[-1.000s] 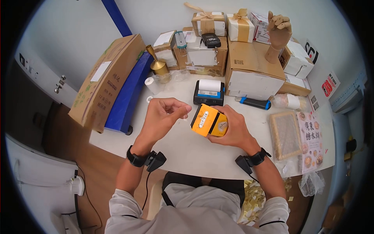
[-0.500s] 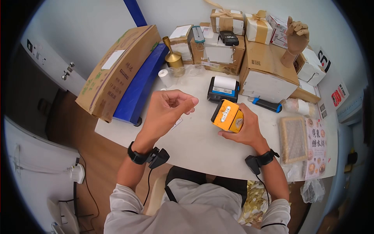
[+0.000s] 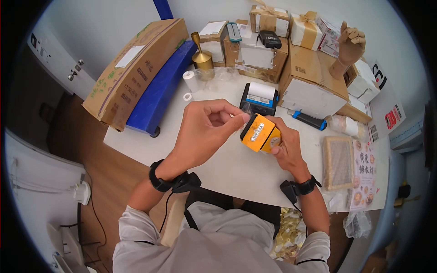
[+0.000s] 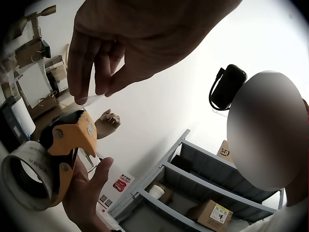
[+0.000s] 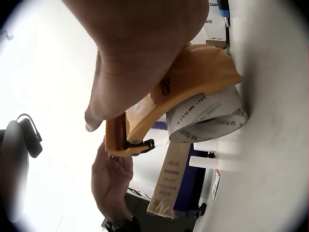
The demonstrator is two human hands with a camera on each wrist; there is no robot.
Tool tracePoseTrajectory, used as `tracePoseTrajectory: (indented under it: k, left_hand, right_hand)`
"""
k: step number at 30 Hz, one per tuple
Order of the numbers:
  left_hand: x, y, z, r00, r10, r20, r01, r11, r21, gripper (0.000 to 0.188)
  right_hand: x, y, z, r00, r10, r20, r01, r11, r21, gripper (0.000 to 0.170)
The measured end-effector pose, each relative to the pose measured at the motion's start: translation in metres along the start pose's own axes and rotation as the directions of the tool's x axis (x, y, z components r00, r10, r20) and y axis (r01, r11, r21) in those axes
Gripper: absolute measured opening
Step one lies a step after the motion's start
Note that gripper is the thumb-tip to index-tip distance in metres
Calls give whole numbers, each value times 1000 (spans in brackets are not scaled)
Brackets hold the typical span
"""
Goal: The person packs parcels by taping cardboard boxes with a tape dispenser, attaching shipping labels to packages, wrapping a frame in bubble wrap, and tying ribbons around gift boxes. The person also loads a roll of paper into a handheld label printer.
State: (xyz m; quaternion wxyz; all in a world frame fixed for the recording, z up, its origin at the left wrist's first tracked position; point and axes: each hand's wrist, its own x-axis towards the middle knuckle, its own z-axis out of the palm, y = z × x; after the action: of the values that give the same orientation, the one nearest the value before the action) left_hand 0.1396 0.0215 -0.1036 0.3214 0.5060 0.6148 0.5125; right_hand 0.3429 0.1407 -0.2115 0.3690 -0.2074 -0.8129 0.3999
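Observation:
My right hand [image 3: 287, 144] grips a yellow-orange packing tape dispenser [image 3: 260, 133] above the table, thumb along its side. Its roll of clear tape [image 5: 212, 113], printed with dark lettering, shows in both wrist views. At the dispenser's dark front edge, my left hand [image 3: 205, 132] pinches a small clear piece of tape [image 4: 96, 99] between thumb and fingers. The left fingertips sit close to that edge. Beyond the hands stands a black and blue label printer [image 3: 259, 98] with white paper coming out.
A blue and black box cutter [image 3: 309, 121] lies right of the printer. White paper rolls [image 3: 190, 82] and a brass vessel [image 3: 203, 60] stand behind the left hand. Cardboard boxes [image 3: 314, 86] line the back, with a wooden hand model [image 3: 348, 48] on top. A long carton [image 3: 132, 75] leans at left.
My left hand has come to the dispenser's front edge and now pinches the tape there. Half a second ago the two were apart. The right hand keeps its grip on the dispenser.

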Motion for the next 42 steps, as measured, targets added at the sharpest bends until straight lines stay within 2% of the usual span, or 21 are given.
tracePoseTrajectory:
  k: [2, 5, 7, 9, 12, 14, 15, 17, 21, 23, 24, 26, 30, 32, 33, 35, 38, 42]
  left_hand:
    - [-2, 6, 6, 998, -14, 66, 13, 1000, 14, 16]
    - [0, 7, 10, 998, 8, 62, -9, 1000, 12, 17]
    - [2, 5, 9, 999, 9, 45, -8, 1000, -28, 17]
    - [5, 3, 6, 1000, 13, 21, -11, 998, -67, 17]
    - [14, -1, 0, 1000, -10, -8, 9, 988, -156, 20]
    - [20, -9, -4, 1000, -31, 0, 30, 976, -215, 24]
    - [22, -12, -6, 999, -36, -9, 33, 975, -221, 24]
    - [26, -18, -8, 1000, -26, 18, 30, 958, -287, 26]
    - [31, -22, -13, 998, -37, 49, 51, 945, -322, 28]
    - [32, -23, -15, 994, -79, 70, 98, 939, -331, 28]
    - [33, -25, -16, 994, -79, 70, 98, 937, -335, 28]
    - [33, -32, -17, 989, -107, 99, 135, 929, -344, 28]
    - [32, -37, -20, 987, -141, 84, 161, 924, -347, 28]
    - [33, -38, -19, 989, -136, 59, 148, 910, -388, 29]
    - [34, -37, -20, 989, -138, 56, 148, 908, -392, 29]
    - [35, -36, -21, 990, -132, 51, 142, 910, -389, 28]
    - [35, -40, -25, 993, -116, 31, 119, 937, -329, 29]
    - [30, -39, -26, 993, -116, 2, 113, 964, -239, 27]
  right_hand:
    - [0, -1, -1, 999, 50, 14, -50, 998, -27, 85]
    - [1, -8, -2, 997, 46, 58, -40, 995, -96, 83]
    - [3, -15, 2, 1000, -15, 3, 15, 986, -166, 90]
    - [1, -6, 5, 1000, -8, 15, 11, 979, -204, 96]
    - [1, -2, 9, 995, -91, -41, 76, 961, -266, 100]
    - [1, -2, 13, 972, -206, -113, 168, 946, -278, 105]
    - [1, -1, 13, 973, -206, -102, 171, 946, -276, 105]
    - [2, 2, 12, 939, -329, -101, 258, 867, -427, 107]
    - [3, -4, 7, 971, -217, -102, 166, 915, -369, 109]
    - [3, 3, 7, 934, -332, -134, 310, 937, -160, 106]
    - [2, 4, 5, 935, -331, -130, 309, 937, -163, 106]
    - [-2, 5, 0, 981, -192, 35, 195, 970, -147, 100]
    - [-2, 2, 0, 983, -171, 63, 181, 964, -197, 99]
    - [1, 4, 2, 951, -309, 23, 304, 915, -266, 95]
    - [2, 1, 1, 951, -309, 29, 305, 915, -265, 95]
    - [3, -10, -4, 977, -181, 111, 209, 915, -345, 91]
    - [3, -12, 1, 984, -152, 94, 174, 933, -316, 87]
    - [3, -3, 4, 966, -247, 77, 259, 921, -290, 87]
